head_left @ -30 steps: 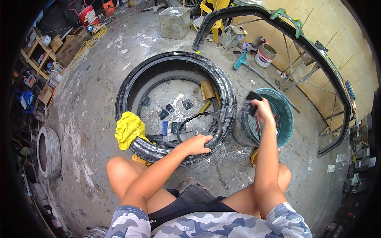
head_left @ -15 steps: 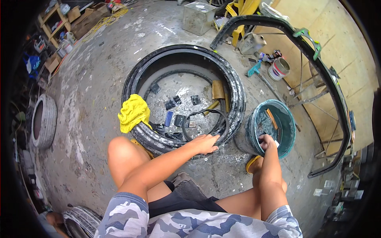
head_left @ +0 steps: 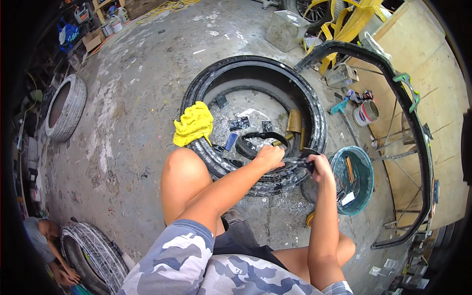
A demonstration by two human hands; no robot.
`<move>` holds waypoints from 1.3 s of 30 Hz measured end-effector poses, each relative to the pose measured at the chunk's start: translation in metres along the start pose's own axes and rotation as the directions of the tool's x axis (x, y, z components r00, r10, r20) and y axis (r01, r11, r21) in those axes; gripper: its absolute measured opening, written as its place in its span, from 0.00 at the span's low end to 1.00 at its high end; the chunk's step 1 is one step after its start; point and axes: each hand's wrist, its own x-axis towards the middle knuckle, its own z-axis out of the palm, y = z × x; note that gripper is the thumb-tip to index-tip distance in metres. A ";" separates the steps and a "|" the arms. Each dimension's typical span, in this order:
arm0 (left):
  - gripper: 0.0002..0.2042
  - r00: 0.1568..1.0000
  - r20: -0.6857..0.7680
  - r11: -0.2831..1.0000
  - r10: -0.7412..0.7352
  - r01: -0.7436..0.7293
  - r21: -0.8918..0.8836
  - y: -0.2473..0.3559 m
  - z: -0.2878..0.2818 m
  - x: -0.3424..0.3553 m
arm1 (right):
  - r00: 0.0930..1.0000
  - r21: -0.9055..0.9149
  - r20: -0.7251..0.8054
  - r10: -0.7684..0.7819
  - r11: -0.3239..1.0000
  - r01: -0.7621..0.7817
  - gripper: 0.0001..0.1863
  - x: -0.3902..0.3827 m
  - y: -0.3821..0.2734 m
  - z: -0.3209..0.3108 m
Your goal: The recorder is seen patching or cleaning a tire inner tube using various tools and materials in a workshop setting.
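Note:
A thin black ring (head_left: 266, 134) is tilted over the opening of a large tire (head_left: 319, 115) that lies flat in front of me. My left hand (head_left: 272, 158) is closed on the ring's near side. My right hand (head_left: 321, 167) pinches a dark, flat, wet-looking piece (head_left: 309, 156) close beside it, by the tire's near right rim; its exact kind I cannot make out. Inside the tire lie a blue block (head_left: 230, 141), several small black squares (head_left: 239, 123) and a brown curled sheet (head_left: 294, 121). A yellow cloth (head_left: 193, 125) drapes over the tire's left rim.
At right stands a teal bucket (head_left: 368, 195) of water with an orange strip (head_left: 349, 169) in it. Beyond are a paint can (head_left: 366, 113) and a black curved frame (head_left: 427, 162). Another person's hands (head_left: 68, 276) are beside a whitish tire (head_left: 101, 255) at lower left.
My right hand has come out of the bucket and moved left to the ring with the dark piece. The ring has tilted lower. The whole view has shifted.

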 end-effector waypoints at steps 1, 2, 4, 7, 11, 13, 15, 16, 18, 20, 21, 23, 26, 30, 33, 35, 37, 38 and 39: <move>0.22 1.000 0.008 1.000 0.002 -0.002 0.008 0.001 -0.001 0.001 | 0.995 -0.051 -0.069 -0.075 0.996 0.072 0.08 -0.001 -0.002 0.012; 0.21 1.000 -0.026 1.000 -0.002 0.002 0.016 -0.006 0.004 0.000 | 0.999 -0.340 0.047 -0.022 0.940 0.037 0.07 -0.006 -0.015 0.022; 0.22 0.998 -0.040 0.999 -0.048 0.049 0.018 -0.009 0.006 0.001 | 0.985 -0.233 0.100 -0.142 0.959 0.162 0.14 -0.030 -0.032 0.052; 0.25 0.995 -0.036 0.996 -0.091 0.090 -0.026 -0.016 0.005 -0.001 | 0.983 -0.210 0.058 -0.174 0.961 0.182 0.13 -0.056 -0.055 0.046; 0.27 0.967 0.045 0.933 -0.252 0.255 -0.255 -0.022 -0.020 0.003 | 0.965 -0.143 -0.126 -0.228 0.967 0.210 0.08 -0.023 -0.045 -0.055; 0.28 0.954 0.064 0.849 -0.293 0.290 -0.441 -0.036 -0.027 0.018 | 0.914 0.071 -0.270 -0.302 0.941 0.332 0.07 -0.017 -0.033 -0.104; 0.23 0.952 -0.051 0.815 -0.302 0.230 -0.532 -0.048 -0.036 0.032 | 0.911 0.223 -0.346 -0.226 0.923 0.313 0.07 -0.007 -0.015 -0.150; 0.19 0.955 -0.082 0.763 -0.284 0.174 -0.623 -0.059 -0.035 0.043 | 0.919 0.215 -0.367 -0.142 0.949 0.232 0.07 0.010 0.005 -0.185; 0.12 0.969 -0.039 0.606 -0.242 0.120 -0.786 -0.067 -0.045 0.054 | 0.925 0.094 -0.378 0.041 0.996 -0.006 0.08 0.034 0.043 -0.223; 0.14 0.971 0.012 0.278 -0.238 0.080 -0.957 -0.045 -0.071 0.038 | 0.907 -0.026 -0.362 0.216 0.970 -0.242 0.07 0.048 0.077 -0.244; 0.15 0.966 0.019 0.211 -0.260 0.076 -0.974 -0.038 -0.084 0.030 | 0.892 0.013 -0.314 0.325 0.941 -0.338 0.05 0.059 0.095 -0.249; 0.14 0.969 0.064 0.162 -0.239 0.105 -0.981 -0.053 -0.097 0.008 | 0.856 -0.010 -0.336 0.392 0.907 -0.420 0.05 0.067 0.112 -0.206; 0.15 0.987 0.084 0.031 -0.138 0.089 -0.996 -0.022 -0.116 0.026 | 0.826 0.233 -0.273 0.494 0.867 -0.442 0.13 0.097 0.164 -0.292; 0.27 0.998 0.063 -0.036 -0.016 0.063 -0.997 -0.046 -0.121 0.004 | 0.872 0.411 -0.021 0.489 0.799 -0.439 0.07 0.083 0.154 -0.233; 0.44 0.997 0.045 -0.017 0.058 0.046 -0.999 -0.038 -0.109 0.016 | 0.953 0.686 -0.011 0.303 0.696 -0.213 0.11 0.075 0.119 -0.249; 0.47 0.998 -0.047 -0.026 0.044 -0.046 -0.999 -0.042 -0.104 0.009 | 0.995 0.529 0.026 0.092 0.844 -0.092 0.07 0.054 0.065 -0.197; 0.43 0.996 -0.083 -0.008 0.016 -0.083 -0.997 -0.037 -0.099 0.015 | 0.991 0.428 0.117 0.061 0.898 -0.106 0.05 0.040 0.018 -0.174; 0.40 0.997 -0.071 -0.007 -0.024 -0.071 -0.997 -0.036 -0.097 0.018 | 0.994 0.458 0.104 0.041 0.885 -0.085 0.04 0.035 0.000 -0.149; 0.36 0.997 -0.062 -0.009 -0.055 -0.062 -0.998 -0.032 -0.095 0.022 | 0.993 0.478 0.099 0.059 0.873 -0.099 0.04 0.039 -0.011 -0.131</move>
